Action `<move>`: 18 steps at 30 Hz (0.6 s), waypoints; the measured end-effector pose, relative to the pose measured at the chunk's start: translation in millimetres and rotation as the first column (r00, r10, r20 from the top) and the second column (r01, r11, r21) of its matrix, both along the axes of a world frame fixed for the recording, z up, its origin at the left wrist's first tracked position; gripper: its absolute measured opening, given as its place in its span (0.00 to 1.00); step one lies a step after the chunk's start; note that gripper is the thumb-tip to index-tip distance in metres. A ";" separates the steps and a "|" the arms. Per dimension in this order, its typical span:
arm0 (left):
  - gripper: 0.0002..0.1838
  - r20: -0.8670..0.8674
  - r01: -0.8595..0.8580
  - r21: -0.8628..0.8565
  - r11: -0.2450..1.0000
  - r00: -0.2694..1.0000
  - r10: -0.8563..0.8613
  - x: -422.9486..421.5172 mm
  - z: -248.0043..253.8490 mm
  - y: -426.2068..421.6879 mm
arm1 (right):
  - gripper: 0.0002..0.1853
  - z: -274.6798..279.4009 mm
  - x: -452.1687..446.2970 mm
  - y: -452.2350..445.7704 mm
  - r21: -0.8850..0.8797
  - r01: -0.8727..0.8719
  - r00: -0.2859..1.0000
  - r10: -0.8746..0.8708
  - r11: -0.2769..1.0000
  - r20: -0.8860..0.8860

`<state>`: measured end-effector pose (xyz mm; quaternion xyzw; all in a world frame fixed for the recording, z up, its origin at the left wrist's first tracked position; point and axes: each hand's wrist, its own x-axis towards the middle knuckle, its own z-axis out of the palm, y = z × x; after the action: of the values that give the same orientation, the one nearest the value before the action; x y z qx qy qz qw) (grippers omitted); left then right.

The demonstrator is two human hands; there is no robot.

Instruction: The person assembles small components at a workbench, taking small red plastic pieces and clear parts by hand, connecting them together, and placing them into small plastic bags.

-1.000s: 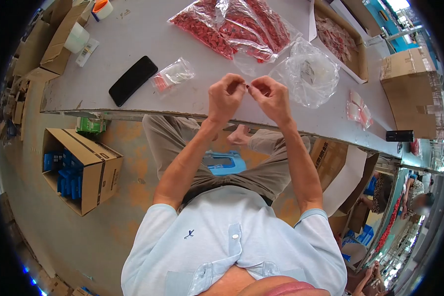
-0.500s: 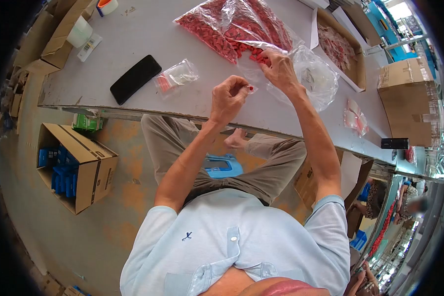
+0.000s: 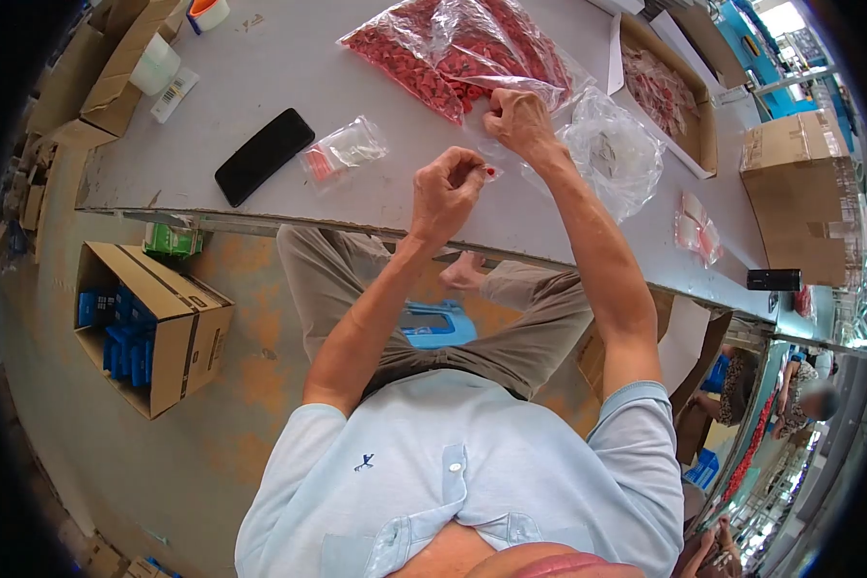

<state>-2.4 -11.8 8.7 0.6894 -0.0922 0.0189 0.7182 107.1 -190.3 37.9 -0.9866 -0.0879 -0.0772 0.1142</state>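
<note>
My left hand (image 3: 445,197) is closed in a pinch above the table's front part, holding a small clear plastic bag (image 3: 492,174) with a red bit showing in it. My right hand (image 3: 522,123) has its fingers curled together at the mouth of a large clear bag (image 3: 501,43), beside the small red pieces (image 3: 424,72) that fill it. Whatever those fingertips grip is hidden. Loose clear plastic (image 3: 612,159) from the bag spreads beside my right wrist.
Left on the table (image 3: 289,67) lie a black phone (image 3: 264,156) and a stack of small clear bags (image 3: 345,154). Rightward are an open box (image 3: 660,91) of filled bags, more small bags (image 3: 696,229) and a large carton (image 3: 800,193). A carton (image 3: 188,337) with blue packs stands on the floor.
My right hand has shifted a little left and upward at the large bag's mouth, and its fingers now cover some red pieces. My left hand stays almost still with the small bag.
</note>
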 end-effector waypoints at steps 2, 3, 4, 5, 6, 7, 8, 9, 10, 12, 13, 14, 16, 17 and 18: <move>0.04 -0.002 -0.010 -0.005 1.000 1.000 0.010 1.0 1.9 -1.6 | 0.15 0.8 -4.8 -3.8 0.106 -0.068 0.996 0.060 0.992 0.072; 0.04 0.001 -0.025 -0.001 1.000 1.000 0.025 2.3 2.2 -1.9 | 0.15 3.3 -7.9 -6.5 0.106 -0.069 0.995 0.061 0.992 0.074; 0.04 -0.004 -0.039 0.006 0.999 0.999 0.039 0.2 0.9 -1.0 | 0.14 3.9 -17.0 -10.9 0.259 -0.084 0.995 0.065 0.962 0.081; 0.04 -0.012 -0.043 0.009 0.999 0.999 0.043 -2.1 -0.6 -0.3 | 0.13 7.5 -28.8 -12.8 0.405 -0.099 0.994 0.070 0.909 0.088; 0.04 -0.012 -0.046 0.018 0.999 0.999 0.047 -2.0 -1.1 -0.7 | 0.13 14.6 -43.6 -14.8 0.406 -0.103 0.994 0.075 0.908 0.085; 0.04 -0.008 -0.049 0.026 0.998 0.999 0.049 0.4 -0.7 -1.1 | 0.11 25.2 -62.3 -16.7 0.720 0.026 0.993 0.067 0.693 -0.101; 0.04 -0.012 -0.052 0.027 0.998 0.999 0.052 2.1 -0.8 -1.2 | 0.09 32.9 -81.1 -16.0 0.900 0.212 0.952 0.126 0.382 -0.278; 0.04 -0.011 -0.051 0.021 0.998 0.999 0.051 2.0 -1.5 -1.5 | 0.09 37.6 -100.5 -12.5 0.898 0.220 0.950 0.127 0.380 -0.286; 0.04 -0.009 -0.046 0.016 0.999 0.999 0.046 0.7 -1.9 -2.4 | 0.08 41.7 -119.7 -9.2 0.933 0.243 0.942 0.163 0.267 -0.292; 0.04 -0.004 -0.042 0.027 0.999 0.999 0.042 1.3 1.3 -2.7 | 0.07 40.4 -134.3 -4.3 0.955 0.261 0.940 0.189 0.142 -0.285; 0.04 0.001 -0.043 0.034 0.999 0.999 0.043 0.3 1.8 -2.9 | 0.07 37.0 -138.7 1.1 0.957 0.263 0.938 0.202 0.120 -0.283; 0.04 0.003 -0.032 0.039 0.999 0.999 0.032 0.1 1.1 -3.6 | 0.07 34.6 -141.3 6.2 0.960 0.262 0.936 0.214 0.099 -0.278; 0.04 -0.029 -0.028 -0.006 1.000 0.999 0.028 0.5 0.1 -3.8 | 0.07 29.5 -137.0 9.6 0.961 0.256 0.937 0.219 0.102 -0.273; 0.04 -0.025 -0.028 -0.002 1.000 0.999 0.028 0.3 0.0 -2.8 | 0.07 24.2 -133.7 10.6 0.960 0.249 0.939 0.211 0.128 -0.272; 0.04 -0.005 -0.004 0.014 1.000 1.000 0.004 0.1 -0.2 -1.6 | 0.08 20.4 -131.1 11.5 0.958 0.242 0.941 0.204 0.155 -0.271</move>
<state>-2.4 -13.3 8.5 0.6947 -0.0891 0.0177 0.7135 -24.1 -178.8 58.3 -0.6705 0.0174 0.0538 0.7398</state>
